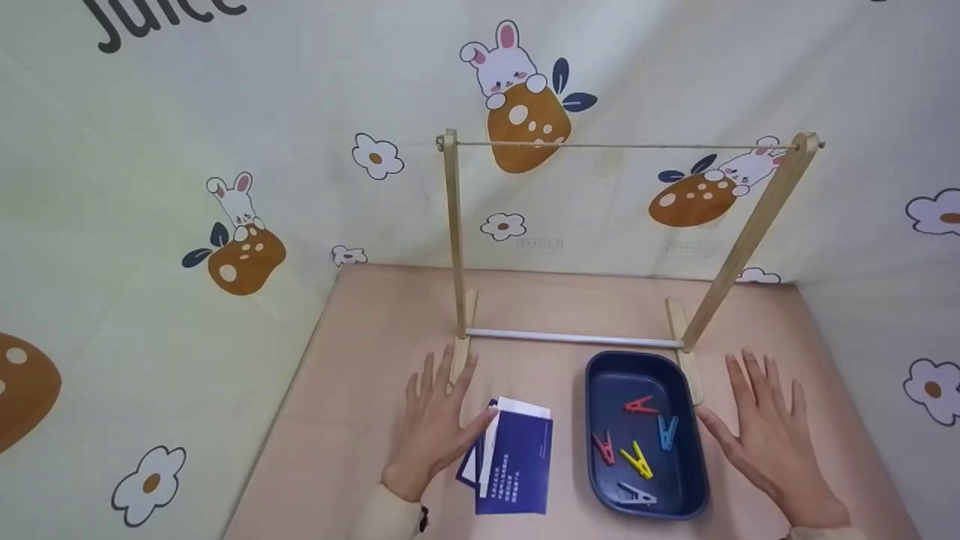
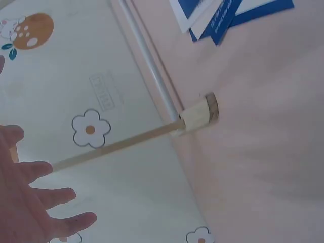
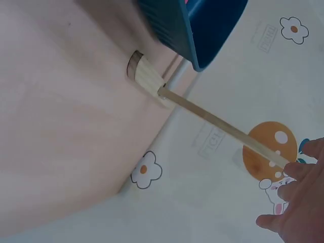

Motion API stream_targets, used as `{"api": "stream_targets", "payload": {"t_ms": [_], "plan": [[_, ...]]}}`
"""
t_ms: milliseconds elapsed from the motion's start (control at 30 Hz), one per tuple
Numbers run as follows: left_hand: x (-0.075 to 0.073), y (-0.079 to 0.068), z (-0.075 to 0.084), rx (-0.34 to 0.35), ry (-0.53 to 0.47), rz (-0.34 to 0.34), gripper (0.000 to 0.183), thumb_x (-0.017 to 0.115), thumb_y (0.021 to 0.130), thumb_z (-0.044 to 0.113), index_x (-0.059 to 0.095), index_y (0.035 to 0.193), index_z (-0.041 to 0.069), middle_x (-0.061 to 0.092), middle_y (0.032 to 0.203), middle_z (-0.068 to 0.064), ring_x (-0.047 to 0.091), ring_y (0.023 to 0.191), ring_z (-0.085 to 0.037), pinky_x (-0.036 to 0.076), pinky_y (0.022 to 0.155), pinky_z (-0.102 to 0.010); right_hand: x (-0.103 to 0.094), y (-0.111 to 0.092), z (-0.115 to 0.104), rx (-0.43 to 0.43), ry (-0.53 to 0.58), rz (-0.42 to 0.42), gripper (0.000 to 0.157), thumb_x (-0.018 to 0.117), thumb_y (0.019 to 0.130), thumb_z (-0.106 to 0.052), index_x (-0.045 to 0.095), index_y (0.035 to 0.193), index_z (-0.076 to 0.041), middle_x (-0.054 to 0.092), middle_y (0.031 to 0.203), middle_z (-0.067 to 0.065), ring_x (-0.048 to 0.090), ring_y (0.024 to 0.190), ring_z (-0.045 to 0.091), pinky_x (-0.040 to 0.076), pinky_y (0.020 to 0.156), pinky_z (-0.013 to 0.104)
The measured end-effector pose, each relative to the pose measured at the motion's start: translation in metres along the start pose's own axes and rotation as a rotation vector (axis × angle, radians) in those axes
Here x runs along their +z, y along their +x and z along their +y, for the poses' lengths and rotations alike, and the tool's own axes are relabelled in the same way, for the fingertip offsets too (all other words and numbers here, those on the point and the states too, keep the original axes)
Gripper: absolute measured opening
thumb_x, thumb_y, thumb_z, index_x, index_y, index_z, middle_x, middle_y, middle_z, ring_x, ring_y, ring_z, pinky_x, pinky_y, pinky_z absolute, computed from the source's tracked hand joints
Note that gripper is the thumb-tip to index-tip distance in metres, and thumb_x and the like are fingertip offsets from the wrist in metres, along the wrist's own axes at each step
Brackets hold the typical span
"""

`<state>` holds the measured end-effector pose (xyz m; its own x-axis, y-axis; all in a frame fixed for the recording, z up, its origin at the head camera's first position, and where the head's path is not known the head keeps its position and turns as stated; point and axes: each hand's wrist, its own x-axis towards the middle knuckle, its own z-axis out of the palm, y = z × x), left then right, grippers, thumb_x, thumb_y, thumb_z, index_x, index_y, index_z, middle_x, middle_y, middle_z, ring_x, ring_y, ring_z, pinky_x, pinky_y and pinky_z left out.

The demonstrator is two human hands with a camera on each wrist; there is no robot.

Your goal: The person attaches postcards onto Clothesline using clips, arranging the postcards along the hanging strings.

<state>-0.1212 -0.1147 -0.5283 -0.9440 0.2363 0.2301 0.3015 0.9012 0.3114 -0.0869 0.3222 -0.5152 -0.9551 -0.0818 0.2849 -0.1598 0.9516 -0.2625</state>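
Observation:
My left hand [image 1: 433, 424] is spread with straight fingers, its thumb tip overlapping the corner of a small stack of blue and white cards [image 1: 517, 461] in the head view. Fingers apart, my right hand [image 1: 772, 435] lies to the right of a dark blue tray [image 1: 699, 480], thumb tip close by the tray's rim. Inside the tray are several clothespins: a yellow clothespin [image 1: 637, 460], a blue clothespin [image 1: 667, 433], a grey clothespin [image 1: 637, 494] and red ones [image 1: 640, 406]. Both wrist views show the fingers extended and holding nothing.
Behind the tray stands a wooden frame [image 1: 454, 240] with a string [image 1: 622, 145] across its top and a white rod [image 1: 570, 337] low down. Its feet reach forward near both hands. Printed cloth walls [image 1: 150, 337] enclose the pink tabletop [image 1: 337, 450] at the back and sides.

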Motion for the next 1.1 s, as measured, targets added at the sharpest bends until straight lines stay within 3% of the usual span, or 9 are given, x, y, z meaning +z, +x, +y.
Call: {"api": "stream_targets", "payload": {"t_ms": [167,433,567,667,867,1100], "plan": [[0.013,0.003,0.021,0.063,-0.037,-0.042,0.081,0.053,0.092,0.065,0.030,0.158,0.023,0.023,0.166,-0.018,0.023,0.150,-0.048,0.026,0.114,-0.071,0.007,-0.001,-0.014,-0.013,-0.013,-0.025,0.085,0.059,0.096,-0.051,0.023,0.158,-0.005,0.021,0.164,0.023,0.002,0.157,0.038,-0.015,0.123,0.060],[0.024,0.007,0.047,0.135,-0.027,-0.107,0.083,0.046,0.093,0.070,0.023,0.160,0.026,0.019,0.168,-0.014,0.021,0.152,-0.044,0.026,0.117,-0.068,0.020,-0.004,-0.032,-0.037,-0.040,-0.060,0.084,0.061,0.094,-0.052,0.027,0.157,-0.008,0.019,0.166,0.016,0.009,0.154,0.043,-0.020,0.124,0.046],[0.029,0.005,0.058,0.142,-0.029,-0.150,0.085,0.048,0.092,0.070,0.020,0.160,0.028,0.016,0.169,-0.012,0.021,0.153,-0.041,0.026,0.118,-0.065,0.026,-0.006,-0.036,-0.011,-0.005,-0.147,0.084,0.061,0.094,-0.053,0.027,0.158,-0.011,0.021,0.165,0.018,0.013,0.153,0.044,0.002,0.124,0.062],[0.032,0.003,0.068,0.152,-0.044,-0.167,0.086,0.050,0.091,0.070,0.019,0.161,0.030,0.015,0.169,-0.012,0.020,0.154,-0.040,0.027,0.118,-0.064,0.034,-0.010,-0.036,-0.020,-0.003,-0.167,0.084,0.063,0.093,-0.053,0.031,0.157,-0.009,0.028,0.163,0.019,0.021,0.150,0.046,0.022,0.117,0.066],[0.040,0.002,0.091,0.210,-0.056,-0.173,0.087,0.048,0.091,0.073,0.018,0.161,0.031,0.014,0.169,-0.011,0.020,0.154,-0.038,0.028,0.119,-0.062,0.044,-0.016,-0.037,-0.009,-0.024,-0.216,0.080,0.061,0.094,-0.055,0.035,0.155,-0.009,0.031,0.161,0.021,0.027,0.148,0.047,0.027,0.116,0.066],[0.051,-0.001,0.107,0.238,-0.104,-0.297,0.090,0.046,0.091,0.075,0.009,0.161,0.034,0.008,0.171,-0.009,0.015,0.156,-0.037,0.027,0.121,-0.061,0.055,-0.021,-0.044,-0.025,-0.073,-0.217,0.075,0.065,0.093,-0.052,0.042,0.152,-0.012,0.037,0.159,0.020,0.038,0.144,0.044,0.038,0.111,0.063]]}}
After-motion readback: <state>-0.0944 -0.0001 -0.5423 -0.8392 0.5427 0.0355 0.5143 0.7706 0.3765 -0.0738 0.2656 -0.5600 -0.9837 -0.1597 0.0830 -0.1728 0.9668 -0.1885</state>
